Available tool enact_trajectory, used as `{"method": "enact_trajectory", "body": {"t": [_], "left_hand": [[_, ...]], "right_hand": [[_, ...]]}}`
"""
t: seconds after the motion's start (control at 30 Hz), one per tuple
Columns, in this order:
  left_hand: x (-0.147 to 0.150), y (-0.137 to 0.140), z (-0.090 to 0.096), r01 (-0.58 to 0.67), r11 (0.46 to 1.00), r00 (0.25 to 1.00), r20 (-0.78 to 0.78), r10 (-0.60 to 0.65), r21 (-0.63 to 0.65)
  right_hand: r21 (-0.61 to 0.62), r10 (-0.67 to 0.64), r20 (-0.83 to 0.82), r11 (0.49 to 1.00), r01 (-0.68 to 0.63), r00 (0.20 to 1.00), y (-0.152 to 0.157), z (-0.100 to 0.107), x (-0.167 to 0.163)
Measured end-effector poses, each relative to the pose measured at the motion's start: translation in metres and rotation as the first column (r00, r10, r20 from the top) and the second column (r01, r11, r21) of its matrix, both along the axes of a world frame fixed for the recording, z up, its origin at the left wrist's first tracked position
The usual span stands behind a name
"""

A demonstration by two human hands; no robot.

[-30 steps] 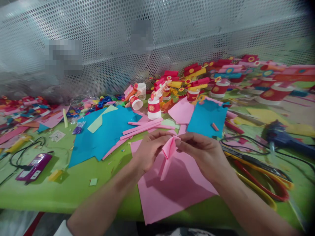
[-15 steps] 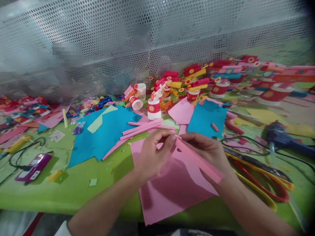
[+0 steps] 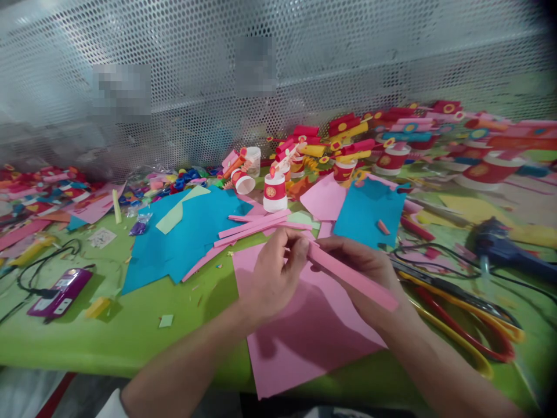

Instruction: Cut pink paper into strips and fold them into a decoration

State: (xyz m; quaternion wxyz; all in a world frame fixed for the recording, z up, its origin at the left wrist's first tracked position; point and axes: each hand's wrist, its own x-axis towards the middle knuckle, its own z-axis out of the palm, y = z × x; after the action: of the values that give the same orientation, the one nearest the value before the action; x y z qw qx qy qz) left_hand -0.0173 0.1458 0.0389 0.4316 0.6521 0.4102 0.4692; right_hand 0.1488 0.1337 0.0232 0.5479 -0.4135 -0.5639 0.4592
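Observation:
Both my hands grip a folded pink paper strip (image 3: 354, 276) above a pink paper sheet (image 3: 304, 342). My left hand (image 3: 276, 270) pinches its far end between thumb and fingers. My right hand (image 3: 363, 267) is wrapped round the strip from the right, its fingertips close to the left thumb; some of its fingers are hidden behind the strip. The strip slants down toward my right wrist. Several narrow pink strips (image 3: 255, 226) lie just beyond my left hand, partly over blue paper (image 3: 161, 255).
Right of my hands lie scissors (image 3: 465, 325) with red and yellow handles, and a dark blue glue gun (image 3: 509, 247) with its cord. A red-and-white paper cup (image 3: 275, 194) stands ahead, among several paper models. A purple power strip (image 3: 61, 293) is at left on the green table (image 3: 143, 348).
The pink strip has turned slightly in my hands, its broad face now showing more and its near end a little higher. Both hands keep hold of it at nearly the same place.

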Motion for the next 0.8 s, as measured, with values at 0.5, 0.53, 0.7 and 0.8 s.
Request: {"method": "enact_trajectory", "body": {"t": [0.5,0.53,0.7,0.8], "left_hand": [[0.005,-0.003,-0.011,-0.155,0.979,0.988,0.02,0.153,0.131],[0.005,-0.003,-0.011,-0.16,0.977,0.987,0.03,0.157,0.141],[0.006,-0.001,-0.009,-0.116,0.986,0.987,0.129,0.1,0.12],[0.006,0.0,-0.007,-0.093,0.992,0.986,0.144,0.079,0.091]], "right_hand": [[-0.055,-0.016,-0.03,0.998,0.014,0.999,-0.007,0.01,-0.009],[-0.061,-0.01,-0.059,0.998,0.006,0.998,-0.007,0.009,-0.009],[-0.139,-0.024,-0.164,0.99,0.001,0.986,-0.005,0.0,-0.008],[-0.205,-0.02,-0.255,0.978,-0.034,0.967,-0.002,-0.001,-0.008]]}}
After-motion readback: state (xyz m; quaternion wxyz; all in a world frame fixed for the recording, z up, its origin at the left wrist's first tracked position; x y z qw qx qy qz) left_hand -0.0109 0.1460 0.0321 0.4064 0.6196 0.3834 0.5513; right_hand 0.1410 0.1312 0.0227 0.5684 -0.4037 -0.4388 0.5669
